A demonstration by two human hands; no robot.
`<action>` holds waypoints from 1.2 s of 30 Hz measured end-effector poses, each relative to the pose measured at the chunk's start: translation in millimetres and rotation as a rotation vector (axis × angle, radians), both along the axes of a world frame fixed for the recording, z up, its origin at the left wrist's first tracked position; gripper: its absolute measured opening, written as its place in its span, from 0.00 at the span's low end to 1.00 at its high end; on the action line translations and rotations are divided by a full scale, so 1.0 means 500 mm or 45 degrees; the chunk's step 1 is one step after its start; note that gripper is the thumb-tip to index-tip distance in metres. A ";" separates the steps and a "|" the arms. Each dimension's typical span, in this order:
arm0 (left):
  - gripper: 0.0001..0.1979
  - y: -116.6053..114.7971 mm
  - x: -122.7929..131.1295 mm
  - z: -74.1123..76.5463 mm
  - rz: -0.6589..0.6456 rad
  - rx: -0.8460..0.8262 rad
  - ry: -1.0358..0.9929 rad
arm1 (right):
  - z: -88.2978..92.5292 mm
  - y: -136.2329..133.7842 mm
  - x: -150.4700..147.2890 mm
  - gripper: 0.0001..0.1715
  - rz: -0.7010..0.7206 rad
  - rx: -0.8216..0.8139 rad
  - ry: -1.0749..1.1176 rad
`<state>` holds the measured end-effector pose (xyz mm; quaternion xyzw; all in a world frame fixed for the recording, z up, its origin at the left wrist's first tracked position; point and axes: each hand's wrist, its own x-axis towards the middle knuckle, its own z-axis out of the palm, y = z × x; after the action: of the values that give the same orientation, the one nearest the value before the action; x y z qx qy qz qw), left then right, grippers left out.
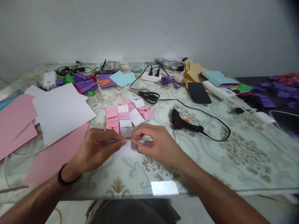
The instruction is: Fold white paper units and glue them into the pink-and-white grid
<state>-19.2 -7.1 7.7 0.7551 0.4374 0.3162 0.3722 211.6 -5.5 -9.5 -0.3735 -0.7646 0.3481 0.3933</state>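
Note:
Between my two hands is a small sheet of white paper [128, 150], low over the patterned table. My left hand [99, 147] pinches its far edge with thumb and forefinger. Close beside it, my right hand [155, 142] pinches the same edge from the other side. The fingers cover much of the paper, so any fold in it is hard to make out. Just beyond my fingertips lie several folded pink and white paper pieces [125, 115] in a loose cluster.
White sheets [63, 109] and pink sheets [17, 124] spread on the left. A black glue gun [187, 124] with its cord lies right, near black scissors [150, 97] and a phone [199, 92]. A power strip [151, 76] and purple folded papers [86, 85] sit at the back.

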 end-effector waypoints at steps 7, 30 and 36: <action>0.04 0.026 -0.041 0.023 0.313 -0.082 -0.121 | 0.020 0.033 0.062 0.08 -0.157 0.077 0.028; 0.05 -0.001 0.012 -0.011 -0.060 0.194 0.067 | -0.013 0.001 -0.006 0.07 0.031 0.350 -0.052; 0.04 -0.006 0.012 -0.007 -0.075 0.204 0.009 | -0.003 -0.004 -0.005 0.07 0.056 0.292 -0.023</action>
<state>-13.4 -9.9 4.2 0.7960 0.3897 0.3365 0.3183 209.2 -7.4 -11.3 -0.3123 -0.8109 0.2634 0.4191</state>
